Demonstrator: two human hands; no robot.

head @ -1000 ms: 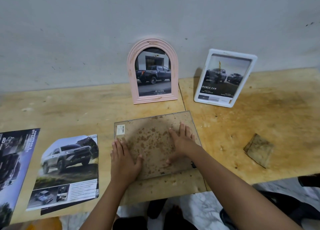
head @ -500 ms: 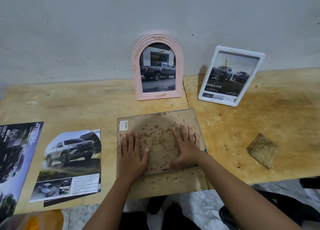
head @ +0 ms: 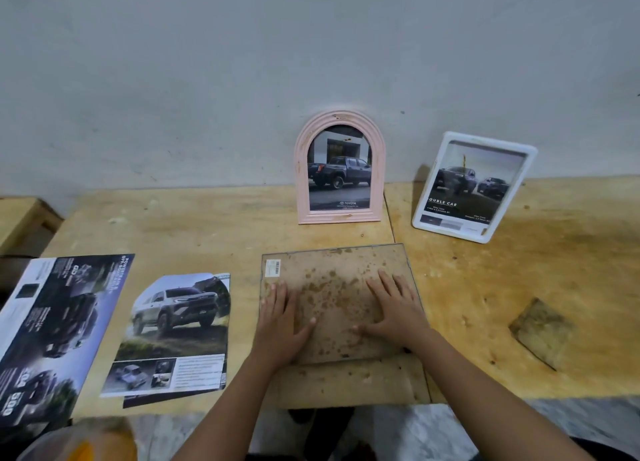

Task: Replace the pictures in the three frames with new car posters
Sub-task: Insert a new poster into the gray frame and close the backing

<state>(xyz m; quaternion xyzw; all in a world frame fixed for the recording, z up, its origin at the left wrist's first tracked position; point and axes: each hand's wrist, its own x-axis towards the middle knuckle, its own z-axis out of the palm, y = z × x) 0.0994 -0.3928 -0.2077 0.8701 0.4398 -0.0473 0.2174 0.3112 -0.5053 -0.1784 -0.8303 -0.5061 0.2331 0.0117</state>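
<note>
At the far left of the table (head: 194, 225) we had a dark car brochure (head: 52, 339) lying flat and running off the near edge. Just beside it lay a car poster (head: 176, 329) showing a silver pickup, face up. Our left hand (head: 280, 325) rested palm down on the left part of the flat frame (head: 332, 263), its fingers (head: 277, 294) straight and close together, thumb spread out to the side. That frame lay flat at the near edge, its brown, spotted surface up, a barcode sticker (head: 273, 268) in its far left corner. Behind it the pink arched frame (head: 339, 169) stood upright against the wall with a dark pickup picture inside. Our right hand (head: 394, 311) pressed flat on the frame's right part, fingers (head: 381, 284) slightly spread. The white frame (head: 474, 186) leaned back against the wall, holding a picture of two trucks. Well apart to the right lay a small brown square piece (head: 540, 332).
</note>
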